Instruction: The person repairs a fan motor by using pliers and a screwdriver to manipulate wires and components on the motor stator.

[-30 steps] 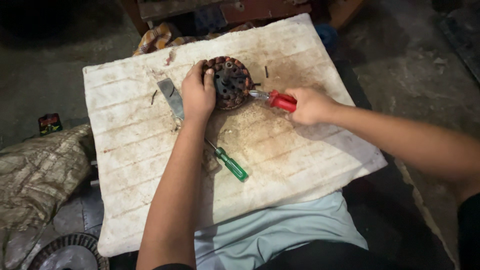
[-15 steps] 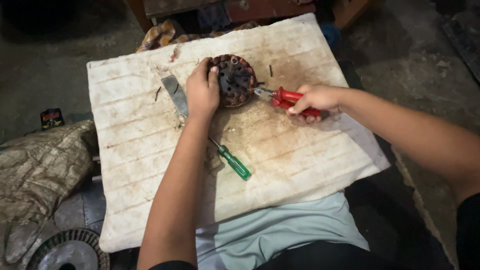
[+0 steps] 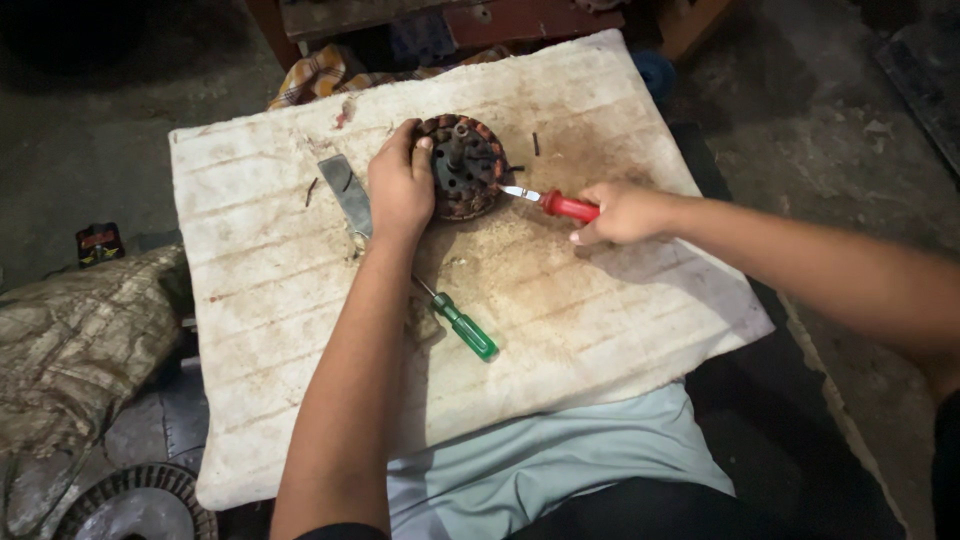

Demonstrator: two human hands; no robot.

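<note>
Fingers of the left hand (image 3: pixel 400 190) curl over the rim of a round motor stator (image 3: pixel 462 166), pinning it near the far edge of the stained white board (image 3: pixel 600 330). The right hand (image 3: pixel 620 213) is closed around a red-handled screwdriver (image 3: pixel 560 204), its tip touching the stator's side. The stator is dark, ringed with coppery windings. A green-handled screwdriver (image 3: pixel 463 325) and a flat metal blade (image 3: pixel 347 192) lie beside the left forearm.
</note>
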